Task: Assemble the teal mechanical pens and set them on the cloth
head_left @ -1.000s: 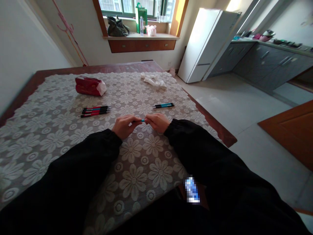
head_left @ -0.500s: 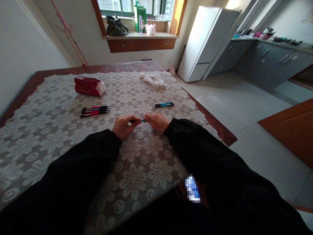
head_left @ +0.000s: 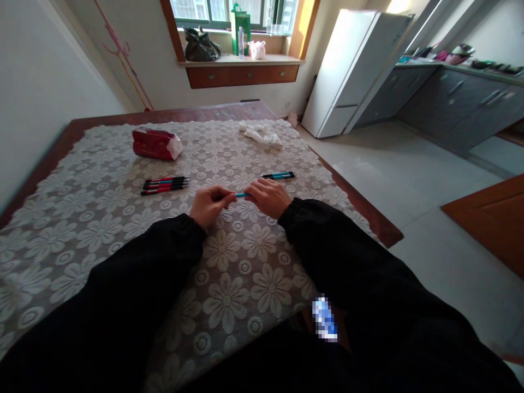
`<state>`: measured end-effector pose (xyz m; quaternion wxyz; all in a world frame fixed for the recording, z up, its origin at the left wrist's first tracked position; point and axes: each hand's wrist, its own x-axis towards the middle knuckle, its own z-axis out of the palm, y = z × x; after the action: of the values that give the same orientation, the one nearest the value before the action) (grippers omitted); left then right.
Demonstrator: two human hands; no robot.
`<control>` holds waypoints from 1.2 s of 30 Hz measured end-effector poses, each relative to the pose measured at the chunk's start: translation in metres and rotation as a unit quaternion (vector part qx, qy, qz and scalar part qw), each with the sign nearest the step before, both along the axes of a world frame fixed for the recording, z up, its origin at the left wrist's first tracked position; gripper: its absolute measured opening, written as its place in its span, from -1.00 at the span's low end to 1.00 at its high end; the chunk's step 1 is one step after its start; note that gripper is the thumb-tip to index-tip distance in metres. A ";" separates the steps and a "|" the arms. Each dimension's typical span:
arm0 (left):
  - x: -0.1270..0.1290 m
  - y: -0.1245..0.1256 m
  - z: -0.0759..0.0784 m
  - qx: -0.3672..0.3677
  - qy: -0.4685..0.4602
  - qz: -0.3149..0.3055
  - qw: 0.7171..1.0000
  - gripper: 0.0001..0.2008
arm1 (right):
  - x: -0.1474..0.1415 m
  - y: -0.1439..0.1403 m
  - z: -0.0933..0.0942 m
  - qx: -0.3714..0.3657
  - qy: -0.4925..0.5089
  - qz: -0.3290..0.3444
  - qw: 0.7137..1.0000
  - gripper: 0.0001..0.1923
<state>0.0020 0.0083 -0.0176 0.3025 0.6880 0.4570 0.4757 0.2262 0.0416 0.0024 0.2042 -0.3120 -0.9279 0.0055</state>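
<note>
A teal and black pen [head_left: 242,195] lies between my two hands just above the lace tablecloth [head_left: 102,229]. My left hand [head_left: 208,204] pinches its left end, and my right hand [head_left: 268,196] grips its right end. Most of the pen is hidden by my fingers; only a short teal stretch shows. Two more teal pens [head_left: 279,175] lie just beyond my right hand. A group of red and black pens [head_left: 165,184] lies to the left, beyond my left hand.
A red tissue pack [head_left: 156,144] and a crumpled white cloth [head_left: 262,134] lie at the far side of the table. The table's right edge [head_left: 368,213] drops to a tiled floor. A white fridge [head_left: 352,71] and grey cabinets [head_left: 450,103] stand beyond.
My hands have drawn slightly apart along the pen, showing more of its teal barrel, and my right hand has shifted a little toward the two teal pens. The view has shifted slightly.
</note>
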 end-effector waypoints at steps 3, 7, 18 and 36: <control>-0.002 -0.002 0.000 0.090 0.070 -0.008 0.993 -0.79 | 0.000 0.000 -0.001 -0.058 -0.032 -0.015 0.998 -0.68; -0.002 -0.004 -0.001 0.121 0.090 0.009 0.989 -0.80 | 0.001 0.000 -0.003 -0.132 0.004 -0.016 0.991 -0.67; 0.000 -0.006 0.001 0.094 0.067 0.020 0.993 -0.74 | 0.007 0.004 -0.002 -0.083 0.024 0.015 0.996 -0.63; 0.000 -0.009 0.000 0.132 0.085 -0.005 0.988 -0.83 | 0.007 0.004 -0.006 -0.097 0.034 0.005 0.995 -0.58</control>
<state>0.0020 -0.0004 -0.0172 0.1710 0.7622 0.4107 0.4702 0.2333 0.0454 -0.0033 0.2043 -0.3250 -0.9172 0.1070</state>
